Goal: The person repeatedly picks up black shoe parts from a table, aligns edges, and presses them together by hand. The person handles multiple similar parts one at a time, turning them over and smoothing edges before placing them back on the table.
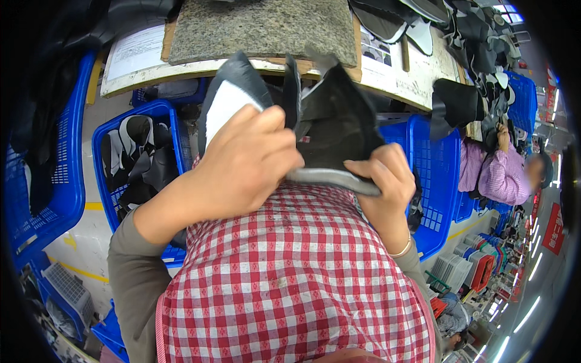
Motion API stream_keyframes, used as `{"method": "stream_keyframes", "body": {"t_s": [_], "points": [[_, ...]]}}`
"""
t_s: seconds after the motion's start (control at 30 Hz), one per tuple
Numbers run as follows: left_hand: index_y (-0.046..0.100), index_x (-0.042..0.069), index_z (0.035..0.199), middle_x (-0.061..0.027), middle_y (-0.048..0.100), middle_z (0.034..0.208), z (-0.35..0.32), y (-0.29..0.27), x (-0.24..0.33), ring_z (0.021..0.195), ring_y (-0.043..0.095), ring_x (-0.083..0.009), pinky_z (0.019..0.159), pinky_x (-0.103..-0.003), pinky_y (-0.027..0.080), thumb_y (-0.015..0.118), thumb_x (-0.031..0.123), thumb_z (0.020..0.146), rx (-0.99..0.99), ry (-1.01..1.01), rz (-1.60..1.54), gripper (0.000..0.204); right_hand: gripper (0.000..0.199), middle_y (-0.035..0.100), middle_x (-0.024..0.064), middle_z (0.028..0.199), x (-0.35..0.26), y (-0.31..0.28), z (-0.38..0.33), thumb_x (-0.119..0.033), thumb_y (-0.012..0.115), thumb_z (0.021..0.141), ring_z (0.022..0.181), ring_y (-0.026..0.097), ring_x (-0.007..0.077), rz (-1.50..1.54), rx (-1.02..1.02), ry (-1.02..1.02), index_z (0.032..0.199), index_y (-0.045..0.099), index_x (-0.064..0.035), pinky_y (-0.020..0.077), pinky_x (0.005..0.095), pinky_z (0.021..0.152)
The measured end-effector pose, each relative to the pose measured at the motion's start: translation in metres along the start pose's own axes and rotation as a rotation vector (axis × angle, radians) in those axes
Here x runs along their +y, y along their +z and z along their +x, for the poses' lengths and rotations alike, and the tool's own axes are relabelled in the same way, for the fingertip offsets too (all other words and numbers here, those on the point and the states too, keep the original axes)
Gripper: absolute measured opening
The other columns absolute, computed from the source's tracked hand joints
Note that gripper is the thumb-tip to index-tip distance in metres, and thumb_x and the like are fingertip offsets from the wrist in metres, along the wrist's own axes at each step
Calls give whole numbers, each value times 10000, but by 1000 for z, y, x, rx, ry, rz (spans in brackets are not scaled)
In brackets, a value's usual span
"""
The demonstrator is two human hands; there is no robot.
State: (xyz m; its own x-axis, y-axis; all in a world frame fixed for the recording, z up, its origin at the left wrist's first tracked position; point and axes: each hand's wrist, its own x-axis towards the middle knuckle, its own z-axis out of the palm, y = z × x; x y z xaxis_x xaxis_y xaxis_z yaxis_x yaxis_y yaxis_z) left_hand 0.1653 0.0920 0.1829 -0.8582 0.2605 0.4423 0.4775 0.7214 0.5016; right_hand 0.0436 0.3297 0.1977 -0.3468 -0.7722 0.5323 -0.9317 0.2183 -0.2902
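Head view: left hand (pixel 251 160) and right hand (pixel 387 175) both grip dark piece (pixel 339 121), partly blurred, above apron (pixel 284 272); its top hides part of bench (pixel 417 81) edge. Slab (pixel 260 30) on bench. Blue crates (pixel 439 175) either side. Sheet (pixel 136 57) bears print, too small to read; red banner (pixel 553 230) lettered.

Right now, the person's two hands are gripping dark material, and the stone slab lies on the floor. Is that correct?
The slab's place is wrong: the head view shows the stone slab up on the table. The left hand and right hand are indeed gripping dark material.
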Motion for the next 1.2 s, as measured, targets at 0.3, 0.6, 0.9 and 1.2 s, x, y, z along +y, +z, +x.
{"method": "stream_keyframes", "body": {"t_s": [0.3, 0.6, 0.9, 1.2], "points": [[660, 19, 1082, -102, 638, 912, 46, 78, -10, 877, 580, -300, 785, -406, 439, 721, -6, 756, 59, -64, -52, 333, 273, 704, 123, 793, 30, 2, -10, -177, 852, 758, 718, 689, 330, -59, -442, 54, 986, 746, -68, 533, 423, 663], [629, 27, 1280, -118, 676, 1104, 32, 24, -15, 1017, 643, -278, 894, -378, 521, 855, 86, 784, 419, -518, -153, 548, 291, 733, 90, 781, 37, -16, -9, -22, 805, 773, 634, 708, 249, -26, -237, 117, 1051, 771, -100, 520, 332, 527], [709, 27, 1050, -165, 695, 959, 63, 35, -70, 883, 677, -397, 756, -453, 541, 747, 116, 838, -27, -196, 132, 233, 41, 722, 53, 705, 36, 86, 30, -145, 675, 811, 567, 715, 240, -315, -346, -1, 800, 692, -110, 538, 375, 483], [688, 43, 1088, -149, 664, 941, 5, 62, -71, 843, 668, -398, 724, -461, 530, 767, 103, 879, 252, -405, -239, 232, 203, 703, 54, 792, 91, 19, 41, -212, 823, 903, 659, 642, 162, 340, -120, 459, 1009, 736, -63, 520, 280, 623]]}}
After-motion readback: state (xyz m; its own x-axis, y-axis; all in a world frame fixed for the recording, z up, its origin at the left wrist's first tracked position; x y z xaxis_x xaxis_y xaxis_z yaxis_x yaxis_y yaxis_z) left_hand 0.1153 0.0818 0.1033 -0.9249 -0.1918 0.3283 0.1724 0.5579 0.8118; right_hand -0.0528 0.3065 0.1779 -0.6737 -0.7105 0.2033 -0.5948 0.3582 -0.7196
